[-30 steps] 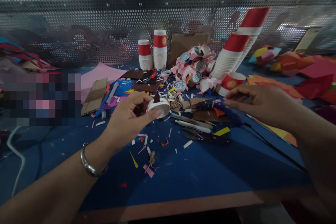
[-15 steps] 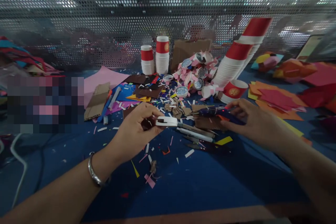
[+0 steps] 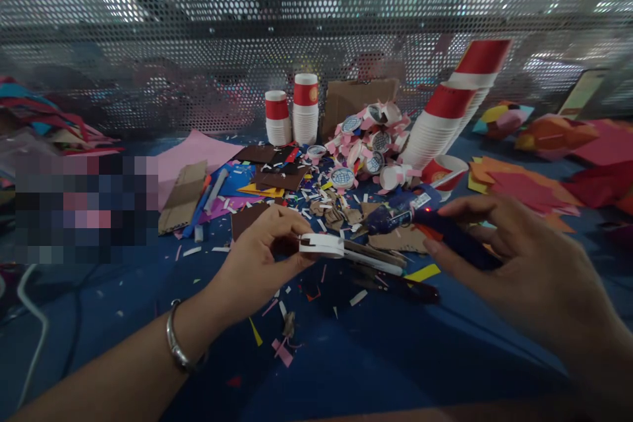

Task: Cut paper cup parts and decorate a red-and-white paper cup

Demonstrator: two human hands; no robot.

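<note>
My left hand [image 3: 262,254] pinches a small white round cup base [image 3: 321,245], held flat above the blue table [image 3: 376,356]. A brown paper piece sits under my fingers behind it. My right hand [image 3: 514,264] is wrapped round a dark blue glue gun [image 3: 420,214], its nozzle pointing left toward the white piece and a red light lit on its body. A metal bangle [image 3: 180,346] is on my left wrist.
Paper scraps, pens [image 3: 376,262] and cardboard bits litter the table centre. Stacks of red-and-white paper cups [image 3: 304,109] stand at the back, a tall leaning stack [image 3: 450,112] to the right, a pile of cut cup pieces [image 3: 368,138] between them. Coloured paper sheets [image 3: 524,188] lie right. A perforated metal screen [image 3: 198,33] closes the back.
My right hand has taken hold of the glue gun and lifted it toward me. My left hand turned the white piece flat and lowered it slightly.
</note>
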